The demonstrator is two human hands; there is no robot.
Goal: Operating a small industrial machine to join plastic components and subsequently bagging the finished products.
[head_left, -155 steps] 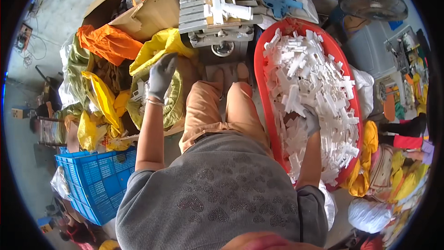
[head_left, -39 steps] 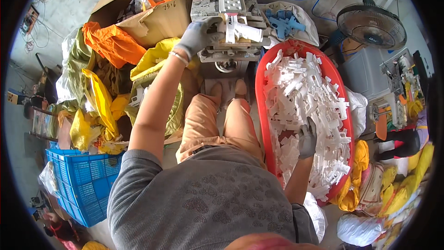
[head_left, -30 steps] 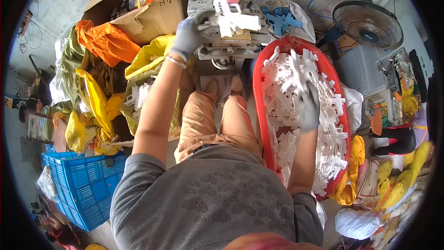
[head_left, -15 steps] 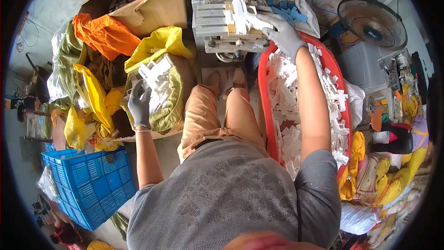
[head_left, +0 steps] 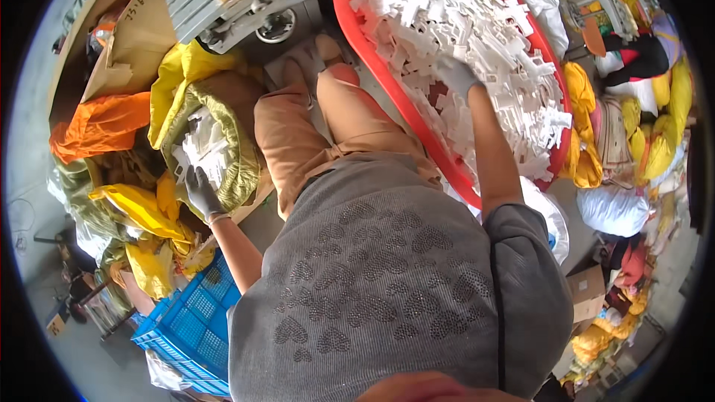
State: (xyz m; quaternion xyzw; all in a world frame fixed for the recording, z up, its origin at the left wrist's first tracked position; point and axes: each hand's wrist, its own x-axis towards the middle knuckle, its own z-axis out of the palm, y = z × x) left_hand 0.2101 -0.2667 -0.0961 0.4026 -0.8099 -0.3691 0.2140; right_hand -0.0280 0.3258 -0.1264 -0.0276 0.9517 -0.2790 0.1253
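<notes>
Two gloved hands: left hand point(head_left: 201, 192) at the green sack point(head_left: 242, 171)'s near-left rim, right hand point(head_left: 456, 76) at the parts in the red tub point(head_left: 391, 83), blurred; can't tell either grip. White plastic parts point(head_left: 506, 89) look light, stiff, slick; best held mid-body. Handwriting on carton point(head_left: 145, 52)

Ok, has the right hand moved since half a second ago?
Yes: the right hand has gone from the machine, rightward and toward the body, to the white pieces in the tub.
</notes>
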